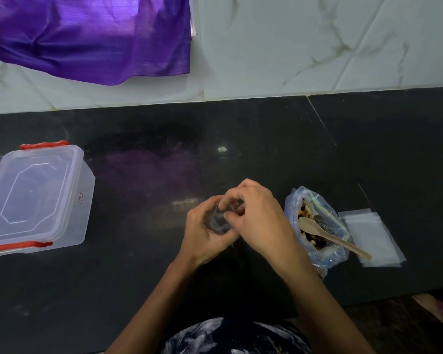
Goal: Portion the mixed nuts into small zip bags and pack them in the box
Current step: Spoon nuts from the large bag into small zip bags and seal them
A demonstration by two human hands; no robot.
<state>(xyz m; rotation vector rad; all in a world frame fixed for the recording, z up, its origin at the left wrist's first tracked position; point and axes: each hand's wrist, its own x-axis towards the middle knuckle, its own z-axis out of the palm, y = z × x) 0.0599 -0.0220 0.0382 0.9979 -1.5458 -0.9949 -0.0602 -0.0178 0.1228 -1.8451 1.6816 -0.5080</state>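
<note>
While both hands work at the middle of the glossy black stone counter, a clear rectangular plastic box with red clips and its lid on sits well to their left. The left hand and right hand together pinch a small, crumpled transparent zip bag. Just right of the right hand, an open bluish plastic bag of mixed nuts holds a pale wooden spoon, and flat clear zip bags lie beyond.
</note>
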